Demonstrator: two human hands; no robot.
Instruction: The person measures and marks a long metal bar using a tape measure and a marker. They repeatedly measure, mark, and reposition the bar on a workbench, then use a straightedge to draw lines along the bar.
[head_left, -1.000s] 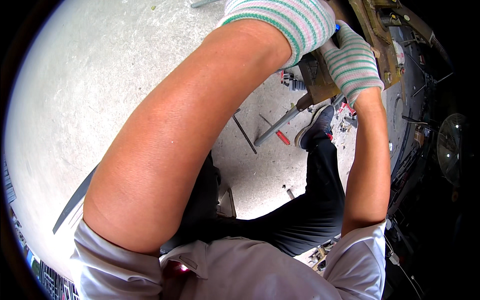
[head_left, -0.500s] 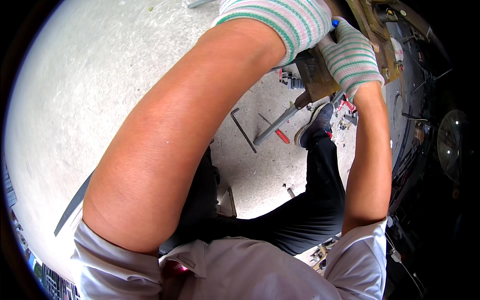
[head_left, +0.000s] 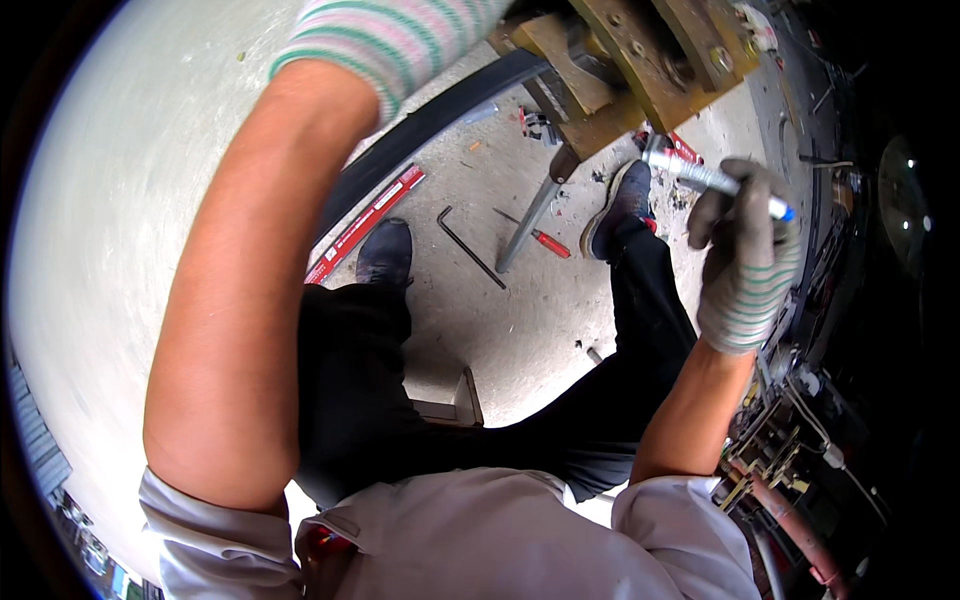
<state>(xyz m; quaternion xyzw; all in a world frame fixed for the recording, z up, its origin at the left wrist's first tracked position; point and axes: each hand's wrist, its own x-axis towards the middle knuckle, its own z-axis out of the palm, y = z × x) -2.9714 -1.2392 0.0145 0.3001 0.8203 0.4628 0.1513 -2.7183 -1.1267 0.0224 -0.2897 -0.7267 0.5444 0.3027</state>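
My right hand (head_left: 745,255), in a striped knit glove with grey-coated fingers, is closed round a marker pen (head_left: 705,178) with a whitish barrel and a blue end. The pen slants across the fingers, clear of the metalwork. At the top edge is my left hand (head_left: 390,40), in a matching glove; its fingers run out of view. Close to it, a long dark curved-looking bar (head_left: 430,128) reaches up to a brownish-yellow metal fixture (head_left: 610,115). Whether the left hand touches either is hidden.
On the concrete floor lie a black hex key (head_left: 470,245), a red-handled screwdriver (head_left: 550,243) and a long red-and-white box (head_left: 370,222). A grey metal leg (head_left: 530,220) slopes down from the fixture. Cables and machine parts (head_left: 790,430) crowd the right side.
Both hands have parted from the fixture: the left moved leftward, the right came down and nearer with the marker pen. The dark bar and red-and-white box have come into view.
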